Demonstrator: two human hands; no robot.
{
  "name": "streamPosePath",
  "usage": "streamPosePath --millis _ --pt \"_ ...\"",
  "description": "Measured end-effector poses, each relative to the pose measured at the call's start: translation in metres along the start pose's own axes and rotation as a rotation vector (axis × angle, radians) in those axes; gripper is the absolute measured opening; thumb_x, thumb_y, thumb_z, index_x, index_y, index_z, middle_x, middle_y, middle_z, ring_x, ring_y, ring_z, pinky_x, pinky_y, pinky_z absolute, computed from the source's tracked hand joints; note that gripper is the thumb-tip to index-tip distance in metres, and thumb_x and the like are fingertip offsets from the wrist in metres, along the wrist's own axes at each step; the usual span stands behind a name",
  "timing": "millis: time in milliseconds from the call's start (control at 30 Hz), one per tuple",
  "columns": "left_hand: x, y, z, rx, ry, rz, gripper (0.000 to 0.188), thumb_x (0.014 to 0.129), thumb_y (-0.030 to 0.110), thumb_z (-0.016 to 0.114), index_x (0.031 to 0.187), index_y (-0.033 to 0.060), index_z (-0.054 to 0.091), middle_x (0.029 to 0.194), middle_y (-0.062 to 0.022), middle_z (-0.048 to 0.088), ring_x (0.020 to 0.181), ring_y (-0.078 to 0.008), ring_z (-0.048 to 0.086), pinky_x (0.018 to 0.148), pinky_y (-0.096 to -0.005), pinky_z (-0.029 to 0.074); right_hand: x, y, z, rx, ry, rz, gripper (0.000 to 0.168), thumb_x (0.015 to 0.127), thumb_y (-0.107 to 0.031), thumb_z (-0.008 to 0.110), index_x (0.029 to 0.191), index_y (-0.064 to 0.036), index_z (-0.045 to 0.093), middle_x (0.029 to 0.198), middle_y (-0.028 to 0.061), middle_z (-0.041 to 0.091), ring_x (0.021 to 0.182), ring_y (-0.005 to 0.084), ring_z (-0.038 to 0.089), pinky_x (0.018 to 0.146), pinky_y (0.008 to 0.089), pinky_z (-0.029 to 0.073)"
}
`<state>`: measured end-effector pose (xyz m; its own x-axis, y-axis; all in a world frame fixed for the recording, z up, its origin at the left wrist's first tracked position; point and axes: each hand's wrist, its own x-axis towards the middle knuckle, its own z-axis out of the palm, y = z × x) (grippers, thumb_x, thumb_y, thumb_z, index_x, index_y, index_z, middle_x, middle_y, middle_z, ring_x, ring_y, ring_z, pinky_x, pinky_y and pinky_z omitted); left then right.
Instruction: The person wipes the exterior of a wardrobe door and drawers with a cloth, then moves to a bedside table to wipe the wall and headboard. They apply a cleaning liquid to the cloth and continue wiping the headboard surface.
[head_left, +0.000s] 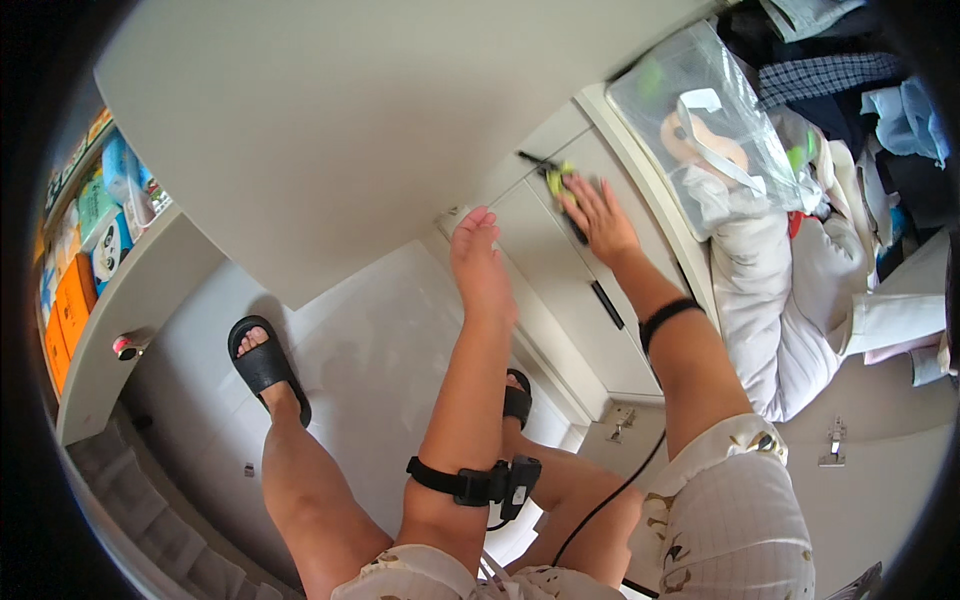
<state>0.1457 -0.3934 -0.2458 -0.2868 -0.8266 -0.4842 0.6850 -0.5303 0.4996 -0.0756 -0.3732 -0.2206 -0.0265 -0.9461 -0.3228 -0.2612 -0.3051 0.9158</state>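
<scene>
My right hand (606, 225) reaches to the pale drawer fronts of a wardrobe. Its fingers are stretched out and press a crumpled yellow-green cloth (559, 180) against the front, over a black drawer handle (576, 226) that is partly covered. A second black handle (607, 305) sits on the drawer fronts nearer to me. My left hand (480, 251) hovers in front of the cabinet, beside a large pale door panel (322, 150). Its fingers are curled together, and nothing shows in them.
Above the drawers, the open wardrobe holds a clear plastic bag (667, 105), white bedding (757, 307) and clothes (825, 79). A shelf (142, 262) with colourful packages stands at the left. Hinges (832, 442) show on an open door at right. A black cable (600, 510) hangs by my knee.
</scene>
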Motion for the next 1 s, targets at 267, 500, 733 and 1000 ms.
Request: streamPosePath --millis 267,500,733,1000 --pt "-0.016 -0.02 0.0 0.1 -0.082 -0.014 0.036 0.089 0.026 0.048 0.122 0.0121 0.053 0.121 -0.0012 0.054 0.114 -0.0163 0.046 0.099 -0.0351 0.028 -0.275 -0.061 0.098 -0.257 -0.27 -0.45 0.058 0.095 -0.039 0.032 0.149 -0.021 0.018 0.157 -0.0004 0.007 0.144 0.0208 0.005 0.115 0.0509 0.004" --pt "-0.012 -0.041 0.0 0.164 -0.118 0.029 0.037 0.088 0.026 0.05 0.122 0.0117 0.054 0.122 -0.0016 0.054 0.114 -0.0157 0.045 0.099 -0.0348 0.028 -0.135 -0.02 0.047 0.033 -0.042 -0.022 0.065 0.093 -0.031 0.038 0.15 -0.011 0.012 0.157 0.0045 0.01 0.144 0.0212 0.008 0.114 0.0503 0.008" --pt "-0.017 -0.054 0.012 0.197 -0.123 0.021 0.034 0.09 0.021 0.047 0.12 0.0104 0.055 0.121 -0.0013 0.055 0.111 -0.0138 0.046 0.096 -0.032 0.03 -0.089 0.018 -0.007 -0.068 0.056 -0.054 0.049 0.089 -0.029 0.044 0.132 -0.005 0.05 0.147 0.0104 0.034 0.14 0.0311 0.019 0.108 0.0571 0.022" --pt "-0.036 -0.038 0.014 0.234 -0.128 0.01 0.034 0.091 0.014 0.043 0.121 0.0013 0.053 0.124 -0.0101 0.054 0.113 -0.0152 0.049 0.094 -0.028 0.037 -0.289 -0.017 0.065 0.079 -0.338 -0.446 0.038 0.087 -0.031 0.049 0.116 -0.014 0.066 0.147 -0.0002 0.036 0.142 0.0328 0.011 0.11 0.0595 0.014"
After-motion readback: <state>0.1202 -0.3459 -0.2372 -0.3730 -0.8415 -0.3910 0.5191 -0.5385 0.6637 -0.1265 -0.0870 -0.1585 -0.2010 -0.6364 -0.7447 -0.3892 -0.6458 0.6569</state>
